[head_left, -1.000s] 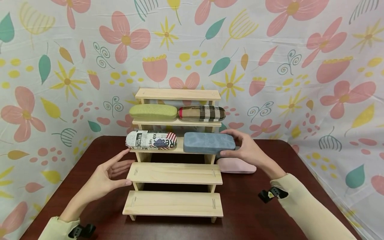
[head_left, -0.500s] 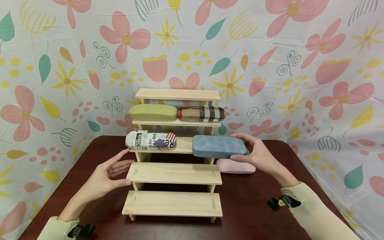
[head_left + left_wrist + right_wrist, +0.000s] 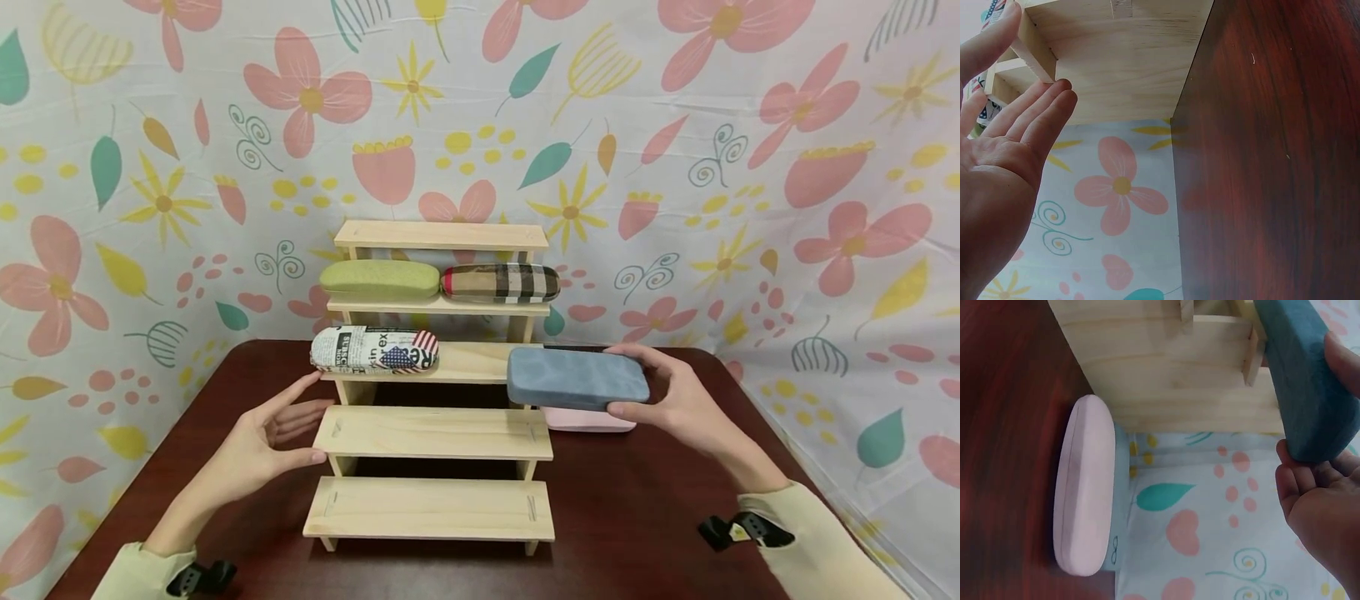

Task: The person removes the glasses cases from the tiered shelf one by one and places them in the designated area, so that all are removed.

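Note:
My right hand (image 3: 678, 404) grips a blue glasses case (image 3: 576, 379) by its right end, thumb in front and fingers behind. The case hangs at the right end of the middle shelf of a stepped wooden rack (image 3: 431, 433), mostly past the shelf end. Below it lies a pink glasses case (image 3: 1085, 487), partly covered by the blue one in the head view. My left hand (image 3: 258, 442) touches the rack's left side with fingers and thumb extended. Beside those fingers, on the middle shelf, sits a newsprint-and-flag patterned case (image 3: 375, 350).
A green case (image 3: 380, 280) and a plaid case (image 3: 500, 283) share the shelf above. A grey-blue case (image 3: 1121, 487) stands behind the pink one. The rack stands on a dark red wooden table (image 3: 637, 517), with a flower-print cloth (image 3: 465, 100) behind.
My right hand has drawn the blue case rightward and slightly toward me, off its place on the middle shelf. The left hand stays put against the rack.

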`<state>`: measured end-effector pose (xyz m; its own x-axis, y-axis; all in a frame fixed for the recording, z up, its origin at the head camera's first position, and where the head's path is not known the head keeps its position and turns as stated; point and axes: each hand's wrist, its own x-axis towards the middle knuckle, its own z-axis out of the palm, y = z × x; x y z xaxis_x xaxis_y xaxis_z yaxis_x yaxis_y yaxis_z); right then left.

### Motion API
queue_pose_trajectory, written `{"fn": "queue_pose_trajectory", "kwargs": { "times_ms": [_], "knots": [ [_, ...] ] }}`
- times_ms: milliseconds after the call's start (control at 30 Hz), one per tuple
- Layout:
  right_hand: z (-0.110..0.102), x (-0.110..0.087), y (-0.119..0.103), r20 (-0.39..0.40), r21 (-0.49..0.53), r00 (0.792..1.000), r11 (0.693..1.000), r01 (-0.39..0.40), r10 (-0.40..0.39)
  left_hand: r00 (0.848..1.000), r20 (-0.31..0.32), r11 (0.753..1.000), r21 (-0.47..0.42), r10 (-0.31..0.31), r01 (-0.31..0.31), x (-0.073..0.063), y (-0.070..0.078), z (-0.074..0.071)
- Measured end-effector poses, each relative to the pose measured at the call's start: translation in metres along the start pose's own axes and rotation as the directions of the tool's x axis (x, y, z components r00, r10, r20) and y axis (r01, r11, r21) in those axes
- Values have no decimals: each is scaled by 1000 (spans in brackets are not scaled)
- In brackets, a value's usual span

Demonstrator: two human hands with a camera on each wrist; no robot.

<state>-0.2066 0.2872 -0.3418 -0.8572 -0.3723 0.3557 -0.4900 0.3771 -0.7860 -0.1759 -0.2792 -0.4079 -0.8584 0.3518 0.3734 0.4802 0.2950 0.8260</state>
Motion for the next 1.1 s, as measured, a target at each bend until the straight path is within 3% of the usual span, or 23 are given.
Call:
{"fn": "queue_pose_trajectory", "kwargs": {
  "times_ms": [167, 367, 767, 1100],
  "knots": [
    [-8, -12, 2, -12, 17, 1000, 1000, 11, -10, 1000, -6, 1000, 21, -1, 1, 0, 0, 0],
    [-17, -27, 5, -44, -43, 999, 999, 12, -14, 1000, -3, 1000, 19, -1, 1, 0, 1, 0],
    [-32, -47, 14, -57, 108, 994, 990, -92, 99, 1000, -6, 1000, 28, -4, 4, 0, 0, -1],
    [-39, -66, 29, -62, 24, 990, 992, -124, 125, 1000, -7, 999, 33, -3, 3, 0, 1, 0]
  ]
}}
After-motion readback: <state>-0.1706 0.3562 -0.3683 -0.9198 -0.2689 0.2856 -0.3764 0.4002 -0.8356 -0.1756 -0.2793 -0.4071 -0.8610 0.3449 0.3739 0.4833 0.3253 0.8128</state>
